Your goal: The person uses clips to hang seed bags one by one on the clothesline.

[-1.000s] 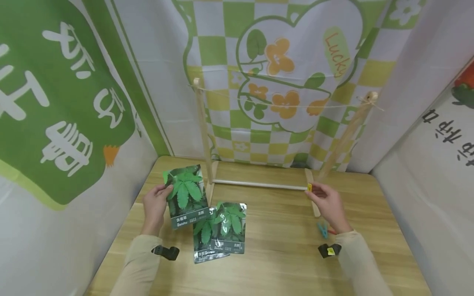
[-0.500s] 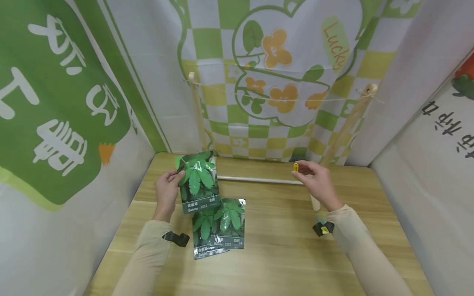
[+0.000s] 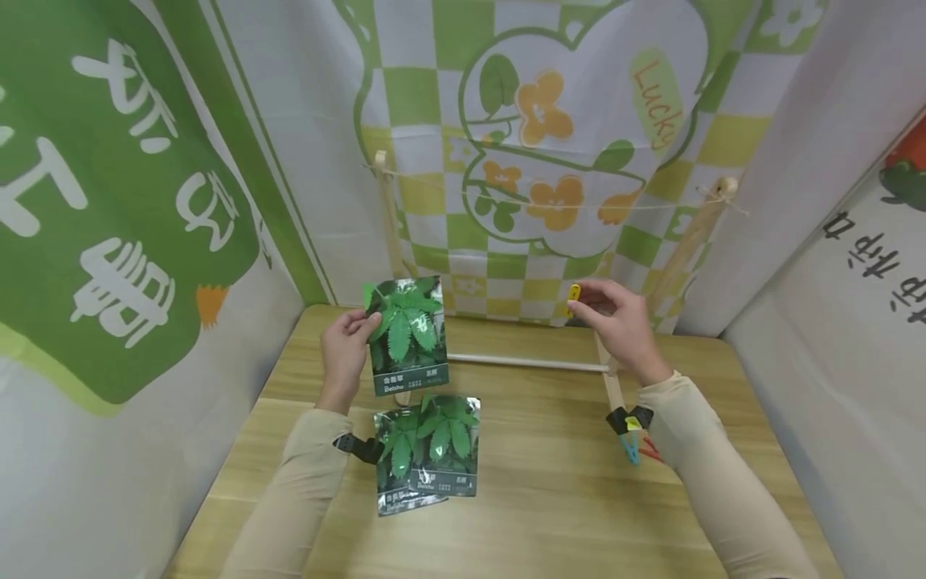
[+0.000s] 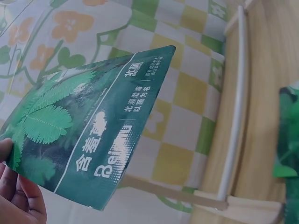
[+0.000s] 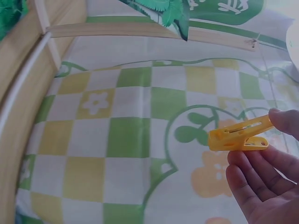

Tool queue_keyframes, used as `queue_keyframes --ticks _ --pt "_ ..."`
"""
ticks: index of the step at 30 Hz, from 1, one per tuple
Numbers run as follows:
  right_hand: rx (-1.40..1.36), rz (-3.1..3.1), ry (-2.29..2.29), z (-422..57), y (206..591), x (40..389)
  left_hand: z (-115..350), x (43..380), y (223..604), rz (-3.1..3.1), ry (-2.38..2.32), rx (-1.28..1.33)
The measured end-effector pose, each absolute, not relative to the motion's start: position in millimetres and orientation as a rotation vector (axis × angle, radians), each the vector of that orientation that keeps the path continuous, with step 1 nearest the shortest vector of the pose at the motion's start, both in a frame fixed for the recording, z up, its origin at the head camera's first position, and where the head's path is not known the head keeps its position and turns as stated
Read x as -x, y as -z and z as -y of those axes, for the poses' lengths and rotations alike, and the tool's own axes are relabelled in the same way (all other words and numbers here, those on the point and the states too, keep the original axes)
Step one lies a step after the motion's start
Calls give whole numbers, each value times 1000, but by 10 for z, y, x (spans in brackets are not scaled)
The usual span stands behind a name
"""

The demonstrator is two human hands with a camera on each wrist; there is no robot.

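My left hand (image 3: pixel 346 354) pinches a green seed packet (image 3: pixel 409 338) by its left edge, thumb in front. The packet, printed with fern-like leaves, is raised above the table before the left post. In the left wrist view its lower printed band (image 4: pixel 119 130) faces the camera. My right hand (image 3: pixel 620 326) holds a yellow clothespin (image 3: pixel 574 299) between thumb and fingers, below the string and near the right post. From the right wrist view, the clothespin (image 5: pixel 240 135) lies between thumb and fingertips, its handle ends under them. Two more seed packets (image 3: pixel 444 446) overlap on the table.
A wooden frame has a left post (image 3: pixel 387 217), a right post (image 3: pixel 694 241) and a thin string (image 3: pixel 506 197) tied between them. A pale rod (image 3: pixel 528 363) joins its feet. Blue (image 3: pixel 630 450) and red clothespins (image 3: pixel 651 450) lie near the right wrist. A checkered cloth (image 3: pixel 405 96) hangs behind.
My left hand has carried its packet up and to the right. My right hand has raised the yellow clothespin off the rod's right end, moving up and slightly left.
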State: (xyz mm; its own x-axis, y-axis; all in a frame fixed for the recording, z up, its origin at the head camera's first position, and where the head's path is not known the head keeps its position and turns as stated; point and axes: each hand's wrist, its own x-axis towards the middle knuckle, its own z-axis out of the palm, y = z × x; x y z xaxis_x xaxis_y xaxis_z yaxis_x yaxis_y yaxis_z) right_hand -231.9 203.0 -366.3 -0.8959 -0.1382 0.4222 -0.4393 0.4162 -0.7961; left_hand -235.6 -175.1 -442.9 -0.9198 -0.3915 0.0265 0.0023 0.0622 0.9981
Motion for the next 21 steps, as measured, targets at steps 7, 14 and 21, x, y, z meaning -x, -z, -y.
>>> queue_keyframes --ticks 7,14,21 --pt "-532 2342 -1486 -1926 3437 2384 1683 2469 4296 2033 1951 -361" --pt "-609 2281 -1547 -1798 3222 2468 1649 2528 4175 2037 1938 -291" --pt "-698 2260 -1502 -1685 3017 2576 1626 2585 4041 2048 1912 -227"
